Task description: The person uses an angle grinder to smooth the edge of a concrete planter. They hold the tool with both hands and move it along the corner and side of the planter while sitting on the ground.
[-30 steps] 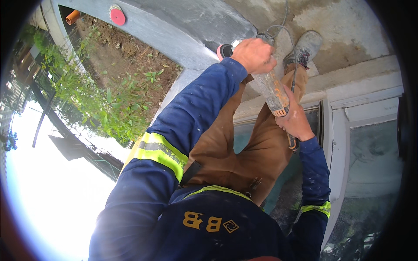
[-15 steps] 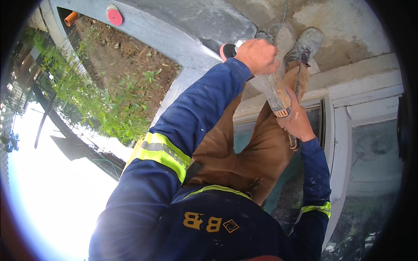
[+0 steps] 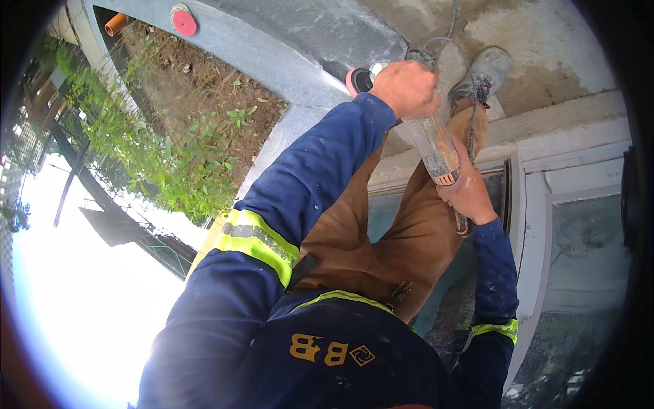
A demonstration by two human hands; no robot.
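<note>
Both hands grip a dusty angle grinder (image 3: 433,146) with an orange-and-grey body, fitted with a round black-and-pink pad (image 3: 359,82). My left hand (image 3: 407,88) is wrapped round the front end, just behind the pad. Farther back, my right hand (image 3: 469,193) closes on the rear of the body. The pad is tilted on edge against the inner edge of a grey stone ledge (image 3: 300,75); its exact contact is partly hidden by my left hand and sleeve. A pale, dusty streak runs along the stone beside the pad.
A separate pink disc (image 3: 184,22) lies on the ledge at the far left. Plants and soil (image 3: 197,116) fill the bed beside it, with an orange pipe (image 3: 115,25). A grey cord (image 3: 455,42) runs past my shoe (image 3: 489,68). A framed glass panel (image 3: 579,252) stands at the right.
The whole view has shifted slightly, with the scene a little farther right and down. Both hands keep their hold on the grinder, and the pad stays at the same ledge edge.
</note>
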